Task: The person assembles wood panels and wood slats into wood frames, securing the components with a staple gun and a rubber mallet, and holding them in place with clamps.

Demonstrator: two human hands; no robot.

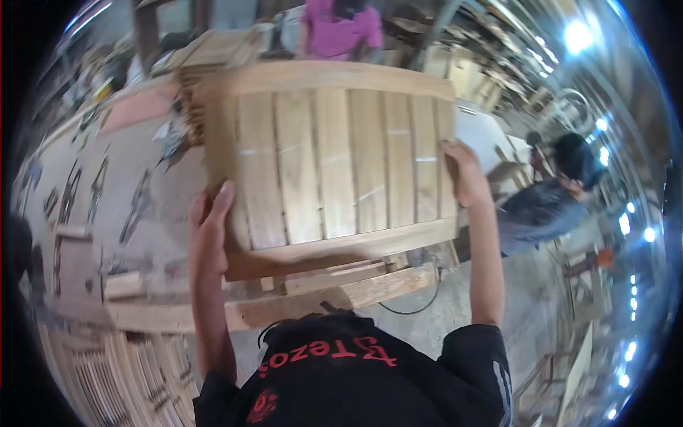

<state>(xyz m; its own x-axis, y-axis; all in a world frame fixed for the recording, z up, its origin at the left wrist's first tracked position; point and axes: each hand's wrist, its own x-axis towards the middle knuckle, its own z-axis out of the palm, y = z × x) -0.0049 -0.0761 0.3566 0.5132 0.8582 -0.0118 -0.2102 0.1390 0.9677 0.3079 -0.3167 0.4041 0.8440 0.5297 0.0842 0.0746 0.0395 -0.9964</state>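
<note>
A slatted wooden panel point(334, 160) with a frame of pale wood spans the middle of the head view, raised in front of my chest. My left hand point(212, 213) grips its left side near the lower corner, with the thumb showing on the face. On the opposite edge, my right hand point(466, 171) holds the side a little above its middle. Most of the fingers are hidden behind the frame. Narrow dark gaps run between the slats, and several pale marks lie across them.
A workbench point(171, 235) carries several metal clamps point(137, 206) on the left. Stacked wood panels point(220, 50) stand behind. One person in a pink top point(341, 32) is beyond the panel; another in dark clothing point(541, 213) is at right. Wooden strips point(121, 370) lie at lower left.
</note>
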